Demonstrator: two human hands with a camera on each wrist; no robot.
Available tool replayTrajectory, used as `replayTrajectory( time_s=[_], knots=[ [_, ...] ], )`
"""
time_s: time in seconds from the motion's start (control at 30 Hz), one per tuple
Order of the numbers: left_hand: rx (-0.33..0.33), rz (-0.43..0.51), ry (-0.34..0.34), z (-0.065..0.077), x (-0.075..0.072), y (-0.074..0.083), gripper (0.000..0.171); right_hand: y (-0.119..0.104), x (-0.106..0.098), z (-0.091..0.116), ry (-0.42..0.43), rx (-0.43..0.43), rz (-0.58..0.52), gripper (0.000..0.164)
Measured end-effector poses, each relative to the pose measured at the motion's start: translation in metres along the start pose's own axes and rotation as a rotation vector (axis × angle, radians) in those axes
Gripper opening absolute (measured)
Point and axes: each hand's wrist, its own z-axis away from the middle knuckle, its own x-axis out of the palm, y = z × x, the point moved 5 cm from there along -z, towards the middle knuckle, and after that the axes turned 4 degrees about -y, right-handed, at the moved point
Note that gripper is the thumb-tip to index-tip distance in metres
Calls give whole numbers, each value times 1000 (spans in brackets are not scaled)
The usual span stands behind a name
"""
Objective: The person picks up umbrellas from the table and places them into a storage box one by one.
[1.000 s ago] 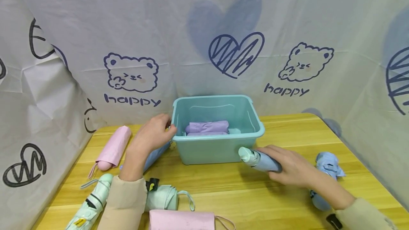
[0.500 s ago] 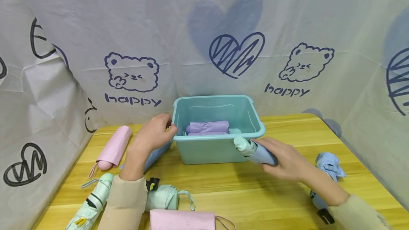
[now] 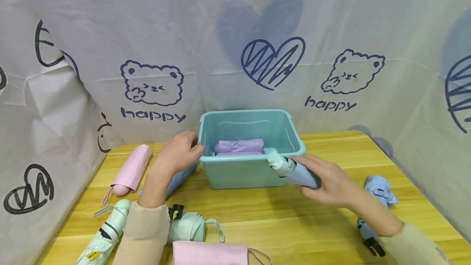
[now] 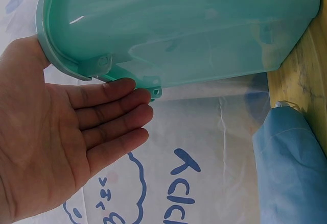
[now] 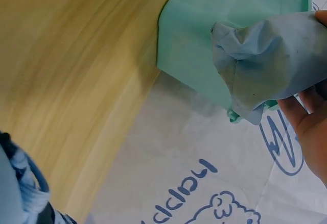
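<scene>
A mint-green plastic bin [image 3: 243,173] stands at the table's back, with purple folded umbrellas [image 3: 241,146] lying inside. My left hand [image 3: 178,152] is at the bin's left rim, its thumb against the rim. In the left wrist view the other fingers [image 4: 115,114] are straight, extended outside the wall. Just in front of the bin's right front corner, my right hand [image 3: 327,181] grips a folded umbrella [image 3: 303,176] with a light-blue cover. Its mint end [image 3: 279,163] points up-left and overlaps the front rim. In the right wrist view the cover's loose end [image 5: 250,66] shows.
Left on the table are a pink folded umbrella [image 3: 131,170], a mint one [image 3: 104,234] and a blue one [image 3: 181,180] partly behind my forearm. A mint rolled umbrella [image 3: 187,227] and a pink one [image 3: 209,252] lie in front. Another blue umbrella [image 3: 379,189] lies right, partly under my forearm.
My right hand has moved slightly left and up with the umbrella, bringing its mint end to the bin's front rim. My left hand has stayed at the left rim.
</scene>
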Motion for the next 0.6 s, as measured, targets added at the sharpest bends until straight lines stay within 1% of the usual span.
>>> replayTrajectory(
  time_s=[0.17,0.4,0.6],
  knots=[
    [4,4,2,0,-1,1,23,-3,-8,-6,16,-2,-9,76],
    [12,9,4,0,-1,1,24,-6,-22,-19,49,-63,20,76],
    [13,2,7,0,-1,1,23,-5,-30,-30,31,-65,39,74]
  ],
)
